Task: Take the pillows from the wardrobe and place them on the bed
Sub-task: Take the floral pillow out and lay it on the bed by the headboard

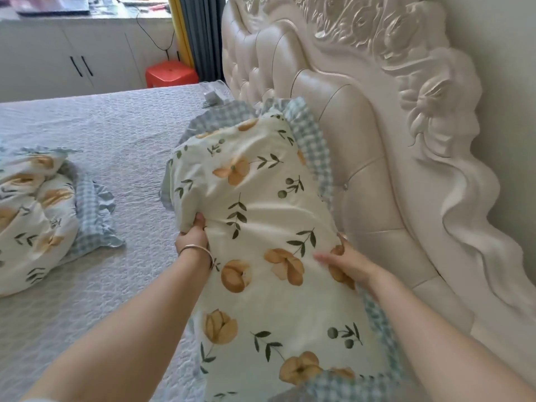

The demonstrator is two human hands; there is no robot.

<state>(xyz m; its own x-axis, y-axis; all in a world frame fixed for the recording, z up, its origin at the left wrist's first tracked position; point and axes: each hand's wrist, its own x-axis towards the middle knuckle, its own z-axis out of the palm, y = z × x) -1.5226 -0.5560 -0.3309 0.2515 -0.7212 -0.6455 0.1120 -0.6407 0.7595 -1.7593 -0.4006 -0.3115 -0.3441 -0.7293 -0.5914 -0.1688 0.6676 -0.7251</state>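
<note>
The pillow point(261, 233) lies along the headboard point(362, 175), its long axis running away from the person. The left hand point(193, 235) pinches its far-side edge; the right hand point(345, 262) rests open-fingered on the headboard-side edge.

Two flowery pillows, one point(269, 242) by the headboard and one point(37, 216) far to the left; two hands, left point(193, 235) and right point(346, 264); one bed point(116, 134); one red stool point(171, 74); one bracelet point(197, 250).

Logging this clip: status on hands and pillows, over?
Left hand pinching pillow edge; right hand flat on it. Pillow against headboard. Second pillow lying mid-bed. Nothing in the way.
</note>
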